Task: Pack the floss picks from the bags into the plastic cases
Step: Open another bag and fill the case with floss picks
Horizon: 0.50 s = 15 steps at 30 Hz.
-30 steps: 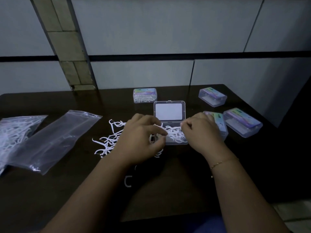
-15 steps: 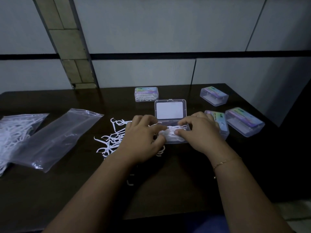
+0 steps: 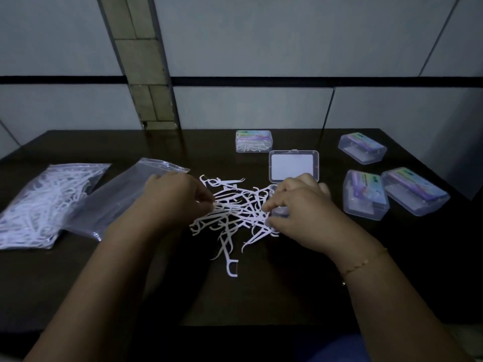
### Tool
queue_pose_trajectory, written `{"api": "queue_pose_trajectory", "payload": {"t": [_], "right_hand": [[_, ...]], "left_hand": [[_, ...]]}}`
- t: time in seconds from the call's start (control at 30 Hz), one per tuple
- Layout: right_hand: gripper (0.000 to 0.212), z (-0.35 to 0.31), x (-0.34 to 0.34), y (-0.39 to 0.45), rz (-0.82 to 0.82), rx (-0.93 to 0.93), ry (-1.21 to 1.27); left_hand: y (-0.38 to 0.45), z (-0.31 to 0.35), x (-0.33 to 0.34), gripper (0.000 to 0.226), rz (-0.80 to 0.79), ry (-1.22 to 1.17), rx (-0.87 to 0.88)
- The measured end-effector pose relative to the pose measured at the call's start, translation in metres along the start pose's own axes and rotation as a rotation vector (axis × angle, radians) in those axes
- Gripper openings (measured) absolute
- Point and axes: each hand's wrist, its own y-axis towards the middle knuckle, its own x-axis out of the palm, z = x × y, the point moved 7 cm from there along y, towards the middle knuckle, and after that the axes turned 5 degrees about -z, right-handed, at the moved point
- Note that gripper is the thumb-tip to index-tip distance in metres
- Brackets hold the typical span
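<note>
- White picks (image 3: pixel 235 210) under my fingers at frame centre: left hand (image 3: pixel 172 202) pinches a few at the pile's left edge, right hand (image 3: pixel 298 212) curls onto picks by the open case (image 3: pixel 294 165).
- Half a second ago both hands pressed picks into that case; now they're out gathering the next batch.
- Full bag (image 3: pixel 44 202) and emptied bag (image 3: pixel 125 194) left of frame; closed cases (image 3: pixel 392 194) right.
- Dark table (image 3: pixel 261 296), grey panelled wall, dim light.

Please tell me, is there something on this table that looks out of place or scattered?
Yes. Loose floss picks lie tangled on the bare table between both hands, not in the open case. One stray pick lies apart, nearer the person.
</note>
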Motion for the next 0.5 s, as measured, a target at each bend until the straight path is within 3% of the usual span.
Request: {"api": "queue_pose_trajectory", "payload": {"t": [0.1,0.23,0.37,0.5], "right_hand": [[0.040,-0.009,0.007,-0.001,-0.076,-0.019,-0.089],[0.053,-0.014,0.018,-0.003,-0.151,0.019,-0.180],[0.047,-0.021,0.024,-0.002,-0.122,0.061,-0.262],[0.036,-0.024,0.025,0.000,-0.039,0.103,-0.282]], "left_hand": [[-0.009,0.005,0.005,0.033,-0.118,0.042,0.071],[-0.018,0.018,0.019,0.045,-0.210,0.036,0.168],[-0.015,0.020,0.028,0.051,-0.198,0.060,0.161],[-0.011,0.021,0.032,0.039,-0.176,0.035,0.155]]}}
